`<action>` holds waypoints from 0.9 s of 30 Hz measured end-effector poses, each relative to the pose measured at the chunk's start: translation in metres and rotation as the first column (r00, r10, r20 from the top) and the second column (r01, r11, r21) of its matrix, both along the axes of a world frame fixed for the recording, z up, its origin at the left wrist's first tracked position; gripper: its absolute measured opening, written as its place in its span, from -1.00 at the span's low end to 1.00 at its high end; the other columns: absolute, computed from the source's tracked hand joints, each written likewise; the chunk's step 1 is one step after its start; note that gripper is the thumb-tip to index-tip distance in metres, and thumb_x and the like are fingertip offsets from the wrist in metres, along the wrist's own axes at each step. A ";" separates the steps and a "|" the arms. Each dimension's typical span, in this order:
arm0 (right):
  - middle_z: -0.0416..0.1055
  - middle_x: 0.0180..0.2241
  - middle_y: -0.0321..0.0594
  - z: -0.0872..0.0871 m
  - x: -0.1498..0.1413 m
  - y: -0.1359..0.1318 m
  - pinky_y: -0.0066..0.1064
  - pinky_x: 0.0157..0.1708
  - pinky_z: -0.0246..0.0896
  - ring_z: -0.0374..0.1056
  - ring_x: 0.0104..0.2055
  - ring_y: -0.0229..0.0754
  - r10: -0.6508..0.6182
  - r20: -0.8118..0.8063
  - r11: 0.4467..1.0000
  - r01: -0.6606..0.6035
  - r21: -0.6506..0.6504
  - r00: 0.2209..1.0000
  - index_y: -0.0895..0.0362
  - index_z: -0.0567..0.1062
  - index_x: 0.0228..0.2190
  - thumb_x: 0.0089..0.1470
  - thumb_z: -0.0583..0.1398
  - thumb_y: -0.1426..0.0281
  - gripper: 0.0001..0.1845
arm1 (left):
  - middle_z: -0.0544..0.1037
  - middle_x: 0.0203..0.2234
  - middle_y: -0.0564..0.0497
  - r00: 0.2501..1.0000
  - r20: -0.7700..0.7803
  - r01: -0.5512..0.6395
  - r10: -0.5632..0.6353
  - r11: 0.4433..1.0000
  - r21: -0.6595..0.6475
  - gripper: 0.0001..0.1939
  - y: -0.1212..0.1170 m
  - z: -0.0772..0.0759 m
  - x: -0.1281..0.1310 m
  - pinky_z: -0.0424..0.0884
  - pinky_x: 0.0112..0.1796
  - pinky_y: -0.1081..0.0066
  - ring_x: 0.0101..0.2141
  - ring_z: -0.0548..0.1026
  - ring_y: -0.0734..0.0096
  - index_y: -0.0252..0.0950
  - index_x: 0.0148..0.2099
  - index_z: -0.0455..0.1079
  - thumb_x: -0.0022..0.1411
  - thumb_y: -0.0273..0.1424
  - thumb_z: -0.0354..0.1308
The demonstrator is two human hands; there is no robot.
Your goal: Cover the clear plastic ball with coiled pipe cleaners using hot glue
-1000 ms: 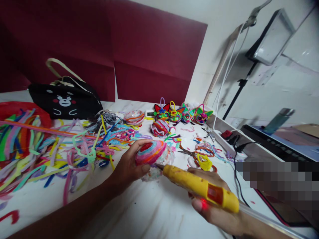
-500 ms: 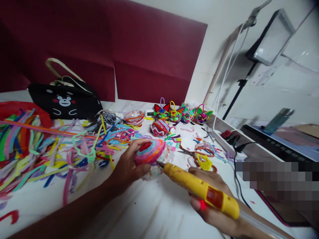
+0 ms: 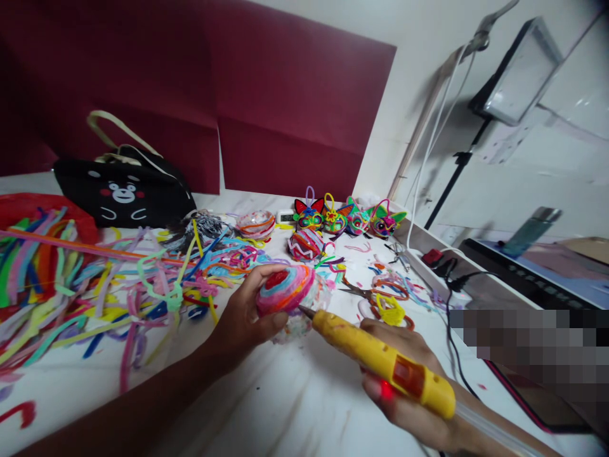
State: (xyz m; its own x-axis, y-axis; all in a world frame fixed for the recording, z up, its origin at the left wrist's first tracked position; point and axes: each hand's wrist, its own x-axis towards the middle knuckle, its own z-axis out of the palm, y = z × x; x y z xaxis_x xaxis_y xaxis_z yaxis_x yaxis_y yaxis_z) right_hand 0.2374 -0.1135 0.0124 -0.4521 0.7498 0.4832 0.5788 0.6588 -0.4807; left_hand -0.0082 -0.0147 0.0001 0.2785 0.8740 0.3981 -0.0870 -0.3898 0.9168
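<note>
My left hand (image 3: 252, 311) grips a clear rounded ball (image 3: 288, 292) partly wrapped in red, blue, pink and orange fuzzy bands. Its right part is bare and see-through. My right hand (image 3: 404, 374) is closed around a yellow hot glue gun (image 3: 380, 355), a glue stick poking from its back end. The nozzle tip is at the lower edge of the orange band, touching or very close to it. Beyond the ball sit a striped wrapped ball (image 3: 306, 245) and a half-wrapped clear one (image 3: 255, 225). Scissors (image 3: 358, 290) lie to the right of the ball.
Loose pipe cleaners (image 3: 109, 285) spread over the table's left side, near a black bag (image 3: 124, 193). Several finished animal-face ornaments (image 3: 333, 219) line the back. To the right are a power strip (image 3: 428, 266) with cords, a lamp (image 3: 518, 70) and a bottle (image 3: 533, 231).
The ball has shifted and turned slightly leftward in my left hand. The glue gun's tip has stayed by its lower edge, with only small movement of my right hand.
</note>
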 end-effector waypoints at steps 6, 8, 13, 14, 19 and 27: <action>0.33 -0.41 -0.24 -0.002 -0.001 0.001 -0.32 -0.45 0.19 0.30 -0.40 -0.13 -0.013 0.006 1.000 0.013 0.003 1.000 0.03 0.30 -0.34 0.17 0.10 0.32 -0.94 | 0.49 0.03 -0.14 1.000 -0.006 -0.011 0.011 1.000 -0.007 -0.39 -0.001 0.001 0.000 0.45 0.00 0.23 0.12 0.41 -0.06 -0.22 0.05 0.39 -0.02 -0.11 0.39; 0.31 -0.41 -0.26 -0.002 -0.001 0.001 -0.34 -0.46 0.18 0.29 -0.42 -0.16 -0.002 0.012 1.000 0.002 -0.005 1.000 0.03 0.28 -0.35 0.16 0.10 0.35 -0.95 | 0.50 0.02 -0.13 1.000 -0.003 0.002 -0.002 1.000 -0.018 -0.38 -0.002 0.001 0.001 0.45 -0.02 0.25 0.10 0.43 -0.04 -0.22 0.06 0.38 -0.02 -0.10 0.39; 0.32 -0.42 -0.27 -0.002 -0.001 0.001 -0.35 -0.47 0.21 0.29 -0.43 -0.18 -0.002 0.023 1.000 0.002 0.024 1.000 0.04 0.28 -0.37 0.13 0.11 0.37 -0.94 | 0.49 0.02 -0.13 1.000 -0.007 0.007 -0.007 1.000 -0.006 -0.38 -0.001 0.000 0.000 0.46 -0.04 0.30 0.07 0.46 0.02 -0.23 0.07 0.35 0.01 -0.12 0.39; 0.33 -0.42 -0.27 -0.003 -0.001 0.002 -0.35 -0.48 0.21 0.29 -0.43 -0.17 -0.002 0.020 0.999 0.001 0.039 1.000 0.04 0.28 -0.37 0.13 0.12 0.36 -0.94 | 0.49 0.02 -0.14 1.000 -0.011 0.004 -0.004 1.000 0.001 -0.38 0.000 -0.001 0.000 0.46 -0.04 0.29 0.07 0.46 0.01 -0.23 0.07 0.35 0.01 -0.11 0.38; 0.35 -0.44 -0.24 -0.006 0.000 0.000 -0.32 -0.47 0.24 0.33 -0.45 -0.15 -0.061 0.025 0.998 0.060 0.037 0.998 0.04 0.31 -0.36 0.13 0.14 0.35 -0.94 | 0.49 0.02 -0.13 0.999 -0.051 0.009 -0.006 0.999 0.048 -0.41 0.003 -0.003 -0.002 0.47 -0.02 0.23 0.08 0.45 -0.01 -0.22 0.09 0.34 0.05 -0.14 0.36; 0.34 -0.45 -0.24 -0.006 0.001 0.001 -0.29 -0.47 0.27 0.32 -0.45 -0.13 -0.051 0.063 0.998 0.049 0.028 0.997 0.02 0.32 -0.36 0.15 0.11 0.30 -0.92 | 0.49 0.03 -0.16 0.999 -0.024 -0.020 0.021 1.000 0.021 -0.37 0.001 0.000 0.000 0.48 -0.04 0.24 0.08 0.45 -0.04 -0.22 0.07 0.37 -0.01 -0.08 0.38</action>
State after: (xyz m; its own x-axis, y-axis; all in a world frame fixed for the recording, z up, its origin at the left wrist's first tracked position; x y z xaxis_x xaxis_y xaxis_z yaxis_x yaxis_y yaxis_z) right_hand 0.2386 -0.1122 0.0066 -0.4449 0.7598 0.4741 0.6403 0.6400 -0.4248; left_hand -0.0079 -0.0140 -0.0003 0.2703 0.8714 0.4093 -0.0564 -0.4101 0.9103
